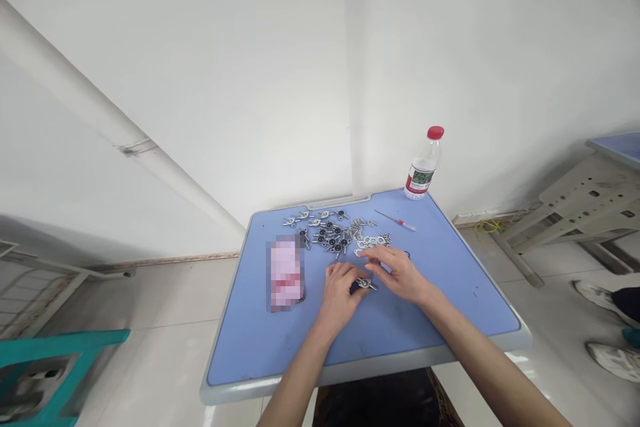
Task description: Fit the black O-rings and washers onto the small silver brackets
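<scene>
My left hand (343, 290) is closed around a small metal fitting (365, 283) with a thin rod sticking out, low over the blue tabletop (400, 327). Just to its right, my right hand (400, 273) reaches inward with fingers bent and a gap between thumb and forefinger; I see nothing between them. Beyond those fingertips lie flat silvery ring-shaped plates (373, 241), partly covered by the hand. A heap of metal fittings with black round centres (333, 237) sits farther left, beside loose metal pins (357, 228).
A pixelated pink item (285, 273) lies on the left of the table. A red-handled screwdriver (400, 221) rests toward the back right, near a red-capped bottle (423, 167). The white wall (300, 113) stands behind; a teal stool (85, 343) is at lower left.
</scene>
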A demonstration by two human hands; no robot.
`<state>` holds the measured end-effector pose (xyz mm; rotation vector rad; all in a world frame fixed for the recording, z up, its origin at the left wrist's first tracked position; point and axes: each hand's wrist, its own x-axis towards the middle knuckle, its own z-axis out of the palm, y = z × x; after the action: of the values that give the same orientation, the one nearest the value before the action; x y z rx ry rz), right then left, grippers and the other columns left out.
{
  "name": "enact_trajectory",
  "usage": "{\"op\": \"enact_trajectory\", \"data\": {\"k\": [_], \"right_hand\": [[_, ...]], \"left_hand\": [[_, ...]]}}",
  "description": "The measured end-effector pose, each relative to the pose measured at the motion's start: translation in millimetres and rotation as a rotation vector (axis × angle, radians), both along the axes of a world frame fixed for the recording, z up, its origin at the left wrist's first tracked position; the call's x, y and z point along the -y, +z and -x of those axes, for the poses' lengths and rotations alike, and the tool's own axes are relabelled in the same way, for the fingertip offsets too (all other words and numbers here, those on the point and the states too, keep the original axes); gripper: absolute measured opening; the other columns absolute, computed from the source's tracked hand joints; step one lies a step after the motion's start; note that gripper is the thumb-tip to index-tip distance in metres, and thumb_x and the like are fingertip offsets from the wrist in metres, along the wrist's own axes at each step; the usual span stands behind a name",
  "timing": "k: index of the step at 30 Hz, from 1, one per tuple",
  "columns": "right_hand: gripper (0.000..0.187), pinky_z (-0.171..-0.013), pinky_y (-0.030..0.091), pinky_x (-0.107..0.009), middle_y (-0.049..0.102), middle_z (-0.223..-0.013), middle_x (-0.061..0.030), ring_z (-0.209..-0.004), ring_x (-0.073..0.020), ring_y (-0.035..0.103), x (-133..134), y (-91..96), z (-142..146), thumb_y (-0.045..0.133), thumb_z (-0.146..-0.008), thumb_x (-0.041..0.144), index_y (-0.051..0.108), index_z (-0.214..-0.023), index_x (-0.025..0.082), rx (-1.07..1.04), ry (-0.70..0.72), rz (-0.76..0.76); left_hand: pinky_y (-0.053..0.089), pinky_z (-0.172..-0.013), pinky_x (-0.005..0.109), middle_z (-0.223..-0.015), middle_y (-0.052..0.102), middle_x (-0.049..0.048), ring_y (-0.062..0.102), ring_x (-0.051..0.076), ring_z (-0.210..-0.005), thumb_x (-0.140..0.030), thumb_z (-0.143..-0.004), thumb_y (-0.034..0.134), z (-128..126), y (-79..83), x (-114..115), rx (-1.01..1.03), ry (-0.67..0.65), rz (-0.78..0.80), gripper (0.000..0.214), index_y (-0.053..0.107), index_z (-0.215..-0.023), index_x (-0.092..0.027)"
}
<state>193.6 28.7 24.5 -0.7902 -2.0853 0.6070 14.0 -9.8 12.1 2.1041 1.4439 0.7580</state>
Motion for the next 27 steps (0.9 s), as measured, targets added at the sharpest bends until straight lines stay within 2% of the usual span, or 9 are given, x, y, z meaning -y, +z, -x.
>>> {"op": "enact_trajectory", "data": {"k": [2, 4, 8, 12, 19, 27], "right_hand": [[0.035, -0.079, 0.051, -0.034, 0.066, -0.098, -0.0068, -0.088, -0.0180, 0.062, 1.2, 3.5, -2.9, 0.036, -0.101, 0.023, 0.048, -0.133, 0.024, -0.004, 0.038, 0.045], [0.039, -0.081, 0.051, -0.034, 0.065, -0.100, -0.0063, -0.089, -0.0171, 0.062, 1.9, 5.5, -4.0, 0.031, -0.102, 0.022, 0.043, -0.138, 0.025, -0.040, 0.067, 0.086], [0.029, -0.074, 0.052, -0.031, 0.068, -0.090, -0.0037, -0.080, -0.0161, 0.063, -1.1, 1.5, 0.6, 0.042, -0.100, 0.026, 0.057, -0.124, 0.026, -0.088, 0.009, 0.079], [0.021, -0.074, 0.053, -0.032, 0.070, -0.092, -0.0050, -0.078, -0.0169, 0.065, -5.8, -5.5, 5.8, 0.050, -0.097, 0.030, 0.064, -0.110, 0.024, -0.074, -0.066, 0.010], [0.025, -0.074, 0.053, -0.032, 0.070, -0.093, -0.0058, -0.081, -0.0174, 0.065, -1.7, -6.4, 7.9, 0.047, -0.098, 0.024, 0.059, -0.120, 0.024, -0.038, -0.025, -0.082], [0.025, -0.073, 0.054, -0.031, 0.069, -0.094, -0.0063, -0.080, -0.0175, 0.065, 0.5, -5.7, 11.8, 0.043, -0.098, 0.022, 0.059, -0.118, 0.024, -0.038, 0.013, -0.095]], "left_hand": [[0.036, -0.088, 0.042, -0.091, 0.068, 0.0017, 0.057, 0.024, -0.093, -0.019, -0.079, 0.071, 0.2, -0.4, 0.0, 0.003, -0.004, 0.001, 0.012, 0.068, -0.089, -0.025], [0.036, -0.088, 0.042, -0.091, 0.068, 0.0014, 0.057, 0.024, -0.094, -0.019, -0.079, 0.071, 0.4, -1.2, -0.1, 0.008, -0.006, -0.005, 0.012, 0.068, -0.089, -0.025], [0.037, -0.087, 0.041, -0.090, 0.069, 0.0006, 0.058, 0.023, -0.093, -0.018, -0.079, 0.071, 0.6, -2.5, -0.3, 0.003, 0.000, -0.020, 0.012, 0.068, -0.088, -0.025], [0.037, -0.088, 0.042, -0.090, 0.069, 0.0007, 0.058, 0.023, -0.093, -0.019, -0.079, 0.070, 0.2, -2.3, -0.6, 0.000, 0.006, -0.025, 0.011, 0.068, -0.087, -0.026], [0.038, -0.086, 0.041, -0.090, 0.068, 0.0009, 0.058, 0.023, -0.092, -0.016, -0.078, 0.071, 0.3, -4.5, 0.0, -0.018, 0.009, -0.069, 0.013, 0.068, -0.086, -0.025], [0.042, -0.079, 0.039, -0.094, 0.067, 0.0033, 0.057, 0.024, -0.092, -0.020, -0.081, 0.068, 1.0, -8.4, 0.8, -0.053, -0.028, -0.059, 0.015, 0.068, -0.095, -0.025]]}}
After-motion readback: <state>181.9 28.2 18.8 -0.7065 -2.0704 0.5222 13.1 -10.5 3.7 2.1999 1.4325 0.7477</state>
